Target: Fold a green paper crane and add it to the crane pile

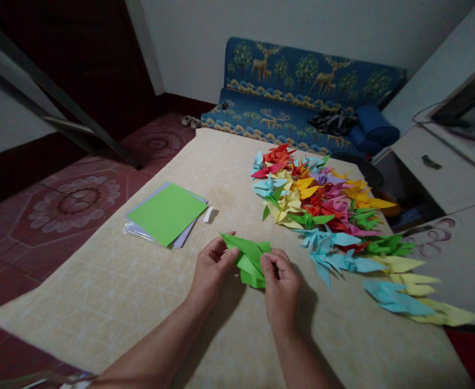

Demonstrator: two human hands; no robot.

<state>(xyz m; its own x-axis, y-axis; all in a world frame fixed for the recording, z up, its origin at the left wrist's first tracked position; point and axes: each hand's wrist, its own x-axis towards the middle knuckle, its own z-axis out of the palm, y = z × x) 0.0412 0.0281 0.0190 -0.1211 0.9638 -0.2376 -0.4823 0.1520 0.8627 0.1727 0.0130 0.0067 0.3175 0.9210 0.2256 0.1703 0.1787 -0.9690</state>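
A partly folded sheet of green origami paper [250, 258] is held between my two hands, just above the cream tablecloth. My left hand [215, 263] pinches its left edge, thumb on top. On the other side, my right hand [282, 281] grips the right edge between thumb and curled fingers. Creases and overlapping flaps show across the green paper. To the left lies a stack of flat origami paper [167, 213], a green sheet on top of lilac ones in a clear wrapper. A small white paper scrap [208, 214] rests beside the stack.
Many folded paper cranes [322, 208] in several colours cover the right side of the table [140, 286]. Behind the table stands a blue sofa [262, 113] with a deer pattern. A white cabinet [443, 167] is at the right, a metal ladder [55, 97] at the left.
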